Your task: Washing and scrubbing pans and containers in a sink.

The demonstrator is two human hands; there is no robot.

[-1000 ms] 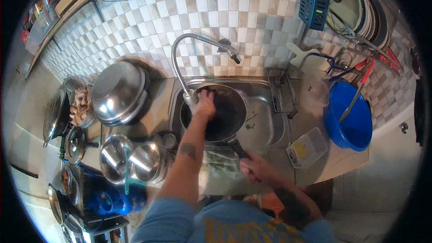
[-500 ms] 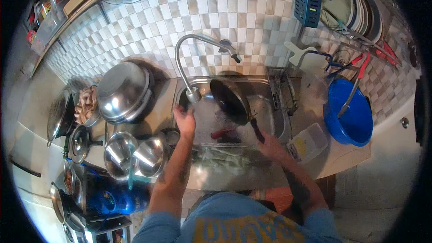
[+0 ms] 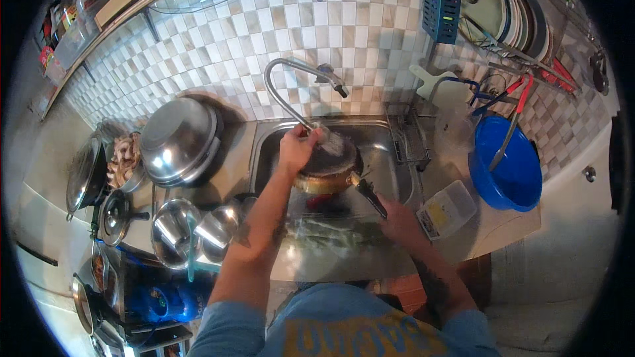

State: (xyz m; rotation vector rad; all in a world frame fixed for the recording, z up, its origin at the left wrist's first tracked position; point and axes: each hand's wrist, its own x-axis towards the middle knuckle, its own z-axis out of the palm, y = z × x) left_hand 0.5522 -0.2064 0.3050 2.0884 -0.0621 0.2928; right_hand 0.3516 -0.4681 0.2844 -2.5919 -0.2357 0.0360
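My right hand (image 3: 399, 220) is closed round the black handle of a frying pan (image 3: 326, 182), which I hold over the steel sink (image 3: 405, 192). The pan's dark inside faces up, and its brownish outer side shows toward me. My left hand (image 3: 295, 152) has its fingers closed at the end of the bendable metal faucet (image 3: 276, 96). Water sprays from there into the pan. Below the pan, a red thing (image 3: 320, 202) lies in the sink, partly hidden; its kind I cannot make out.
To the left are large upturned steel bowls (image 3: 175, 135), smaller steel bowls (image 3: 173, 251) and a lidded pot (image 3: 116, 217). On the right are a clear plastic tub (image 3: 453, 210), a blue basin (image 3: 486, 182) with tongs (image 3: 512, 129) and a wire rack (image 3: 411, 137).
My left hand has moved from open beside the faucet head to gripping it, and the faucet end has swung right over the pan. The pan has tipped flatter and moved slightly down.
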